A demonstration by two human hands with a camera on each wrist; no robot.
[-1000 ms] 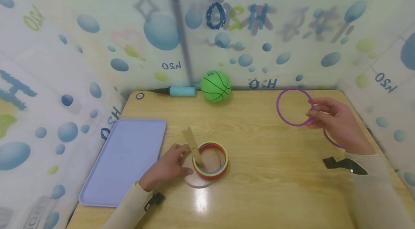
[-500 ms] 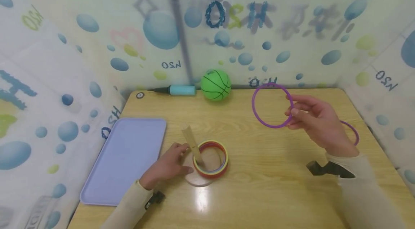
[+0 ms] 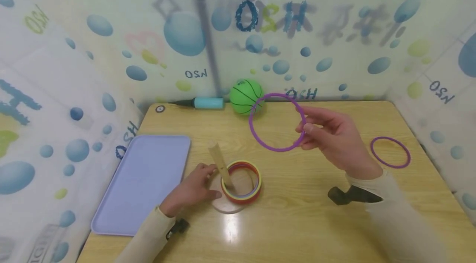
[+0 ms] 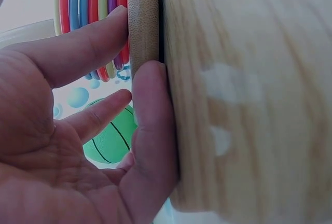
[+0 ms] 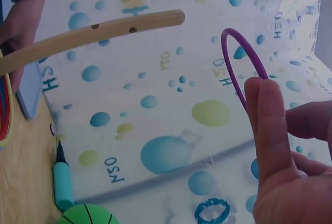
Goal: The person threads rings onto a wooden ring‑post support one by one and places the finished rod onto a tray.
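In the head view my right hand (image 3: 336,141) pinches a purple ring (image 3: 254,135) by its right side, held up above the table. The right wrist view shows the same purple ring (image 5: 226,47) between thumb and fingers. A wooden peg stand (image 3: 219,161) with a round base tilts leftward at the left of centre, several coloured rings (image 3: 259,184) stacked around its peg. My left hand (image 3: 190,193) holds the rim of that base; in the left wrist view thumb and fingers touch the wooden base (image 4: 143,27) at its edge.
Another purple ring (image 3: 409,157) lies flat on the table (image 3: 308,221) at the right. A lavender tray (image 3: 145,180) is at the left. Along the back wall are a green ball (image 3: 243,97) and a blue pump (image 3: 209,103) with a black tip.
My right hand has carried the purple ring leftward, from the right side toward the peg stand. The other purple ring has come fully into sight. My left hand stays at the base.
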